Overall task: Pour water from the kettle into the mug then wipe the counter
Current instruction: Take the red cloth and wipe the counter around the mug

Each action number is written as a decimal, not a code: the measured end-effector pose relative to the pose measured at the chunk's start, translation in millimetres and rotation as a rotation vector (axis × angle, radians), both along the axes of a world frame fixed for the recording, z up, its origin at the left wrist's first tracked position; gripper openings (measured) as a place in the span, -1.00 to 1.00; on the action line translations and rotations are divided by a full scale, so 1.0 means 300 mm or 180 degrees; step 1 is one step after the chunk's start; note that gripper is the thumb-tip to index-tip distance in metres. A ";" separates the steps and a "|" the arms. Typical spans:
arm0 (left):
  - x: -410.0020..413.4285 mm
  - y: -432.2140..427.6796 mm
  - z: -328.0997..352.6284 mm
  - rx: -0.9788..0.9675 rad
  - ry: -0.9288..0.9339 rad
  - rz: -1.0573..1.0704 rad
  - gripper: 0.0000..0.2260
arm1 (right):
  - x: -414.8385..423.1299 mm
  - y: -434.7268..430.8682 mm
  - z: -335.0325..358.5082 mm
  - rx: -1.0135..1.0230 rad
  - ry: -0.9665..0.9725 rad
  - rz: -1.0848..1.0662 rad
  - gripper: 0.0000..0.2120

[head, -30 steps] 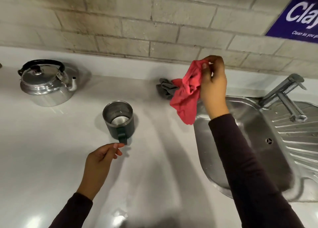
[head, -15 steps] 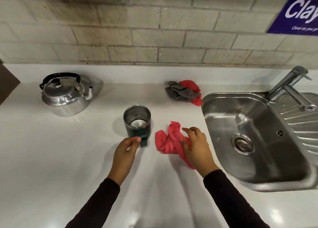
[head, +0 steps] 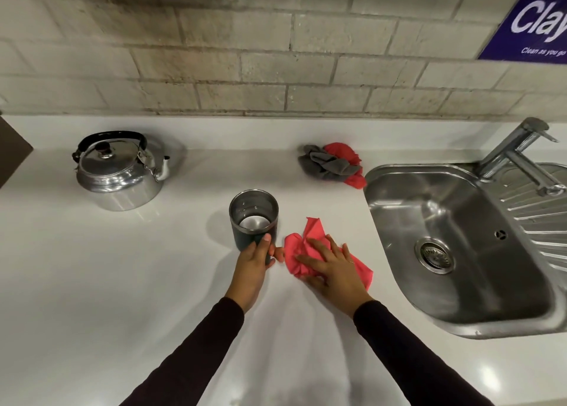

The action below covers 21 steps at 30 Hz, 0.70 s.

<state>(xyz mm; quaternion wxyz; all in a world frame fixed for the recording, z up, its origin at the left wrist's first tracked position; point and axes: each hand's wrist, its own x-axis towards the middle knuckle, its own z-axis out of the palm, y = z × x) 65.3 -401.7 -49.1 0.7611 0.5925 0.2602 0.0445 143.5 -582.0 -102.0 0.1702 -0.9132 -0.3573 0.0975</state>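
Note:
A dark green mug (head: 253,218) with a steel inside stands upright in the middle of the white counter (head: 92,267). My left hand (head: 254,263) is wrapped around its near side at the handle. Just right of the mug lies a red cloth (head: 310,237), pressed flat on the counter under my right hand (head: 331,266), whose fingers are spread. The shiny metal kettle (head: 119,172) with a black handle sits at the back left, lid on, spout pointing right, apart from both hands.
A steel sink (head: 454,243) with a tap (head: 515,151) and a ribbed draining board fills the right side. A bundle of grey and red cloths (head: 333,163) lies by the back wall near the sink's corner. The tiled wall carries a blue sign (head: 537,22).
My right hand brought the red cloth down from near the wall onto the counter and flattened on it. My left hand closed on the mug's handle side.

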 end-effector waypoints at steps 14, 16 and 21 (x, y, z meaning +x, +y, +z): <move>-0.055 0.125 0.051 0.0567 -0.0277 0.0019 -0.59 | 0.262 0.199 0.002 0.1094 0.0518 -0.0818 -0.66; -0.077 0.143 0.064 0.0616 -0.0260 0.0024 -0.60 | 0.289 0.276 0.009 0.1227 0.0725 -0.0899 -0.68; -0.126 0.198 0.076 0.0783 -0.0155 0.0147 -0.61 | 0.283 0.415 0.010 0.1160 0.0976 -0.0508 -0.67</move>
